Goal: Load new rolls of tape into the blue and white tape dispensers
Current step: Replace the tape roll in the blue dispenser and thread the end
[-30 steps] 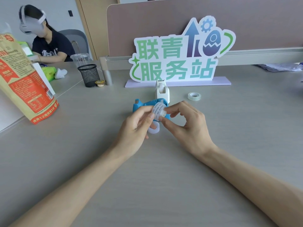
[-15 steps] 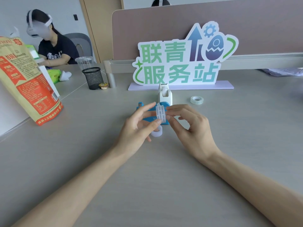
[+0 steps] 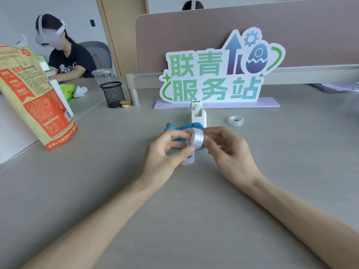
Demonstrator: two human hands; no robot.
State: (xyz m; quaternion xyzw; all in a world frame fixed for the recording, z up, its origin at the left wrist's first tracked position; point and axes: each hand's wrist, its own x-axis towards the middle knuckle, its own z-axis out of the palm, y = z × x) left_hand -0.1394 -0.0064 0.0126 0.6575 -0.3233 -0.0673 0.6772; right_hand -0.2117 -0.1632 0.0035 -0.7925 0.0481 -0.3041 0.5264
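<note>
The left hand [image 3: 165, 152] pinches a small wrapped tape roll [image 3: 195, 139]; the right hand [image 3: 229, 150] grips its other side with curled fingertips, just in front of the blue dispenser [image 3: 173, 129]. A pale ring [image 3: 190, 161] lies under the left fingers. Behind stands the white dispenser [image 3: 197, 116]; whether it is loaded, I cannot tell. 1 spare roll [image 3: 235, 120] lies near it. The blue one looks not yet loaded.

Left hand [image 3: 162, 154], right hand [image 3: 230, 150]: fingertip pinches.
</note>
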